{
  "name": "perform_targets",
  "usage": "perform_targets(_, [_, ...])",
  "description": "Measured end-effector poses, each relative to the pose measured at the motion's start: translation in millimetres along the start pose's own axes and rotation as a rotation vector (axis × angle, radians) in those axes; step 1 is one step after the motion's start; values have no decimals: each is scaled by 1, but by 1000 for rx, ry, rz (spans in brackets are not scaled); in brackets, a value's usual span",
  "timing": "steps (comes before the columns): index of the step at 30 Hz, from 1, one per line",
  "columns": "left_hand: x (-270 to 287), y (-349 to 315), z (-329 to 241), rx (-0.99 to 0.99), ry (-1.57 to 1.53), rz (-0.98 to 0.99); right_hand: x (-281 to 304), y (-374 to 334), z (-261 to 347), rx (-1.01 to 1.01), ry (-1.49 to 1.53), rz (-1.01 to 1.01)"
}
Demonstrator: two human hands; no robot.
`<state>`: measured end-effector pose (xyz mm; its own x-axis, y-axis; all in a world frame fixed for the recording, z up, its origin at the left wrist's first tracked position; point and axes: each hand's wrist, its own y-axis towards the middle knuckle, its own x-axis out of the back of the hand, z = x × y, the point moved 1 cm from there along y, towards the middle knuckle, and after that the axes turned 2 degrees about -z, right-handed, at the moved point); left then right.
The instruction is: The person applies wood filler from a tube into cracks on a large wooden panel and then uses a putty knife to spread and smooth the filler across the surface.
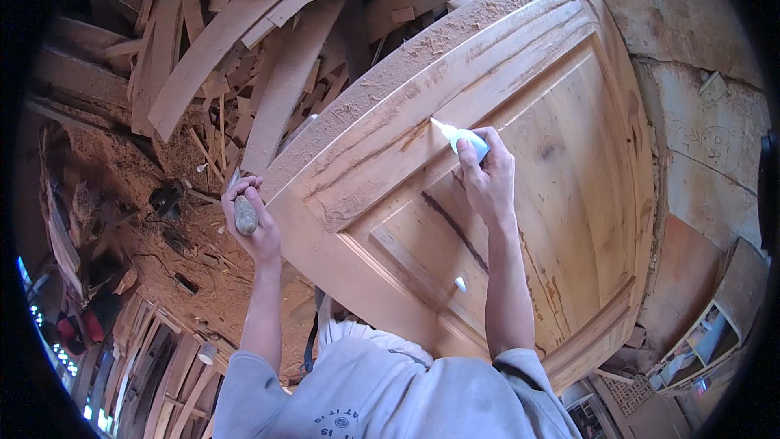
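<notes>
A wooden panel door [561,171] with a raised frame and dark cracks in its grain lies in front of me. My right hand [486,171] is closed around a small white glue bottle [470,145]. Its pointed nozzle meets, or hovers just over, a dark crack [416,133] in the door's frame rail; I cannot tell which. Beside the door's left corner, my left hand [253,215] grips a tool with a rounded, worn handle [245,216]; a bit of thin blade shows above the fingers. A small white cap [461,284] rests on the door, left of my right forearm.
Under and beyond the door's far edge runs a dusty plank [422,45]. Offcuts and curved boards [236,41] are heaped at the far left. Sawdust [175,276] covers the ground to the left. Worn slabs [699,138] lie to the right, near a small framed piece [705,340].
</notes>
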<state>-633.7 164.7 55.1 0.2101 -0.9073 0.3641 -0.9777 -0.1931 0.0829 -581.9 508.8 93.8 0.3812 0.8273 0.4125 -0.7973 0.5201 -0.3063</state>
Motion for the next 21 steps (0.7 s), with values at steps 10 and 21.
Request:
perform_targets(10, [3,1,3,20,0,19,-1,1,-4,-81,229,-41])
perform_targets(21, [-4,14,-33,-243,93,-313,8,8,-12,5,61,-67])
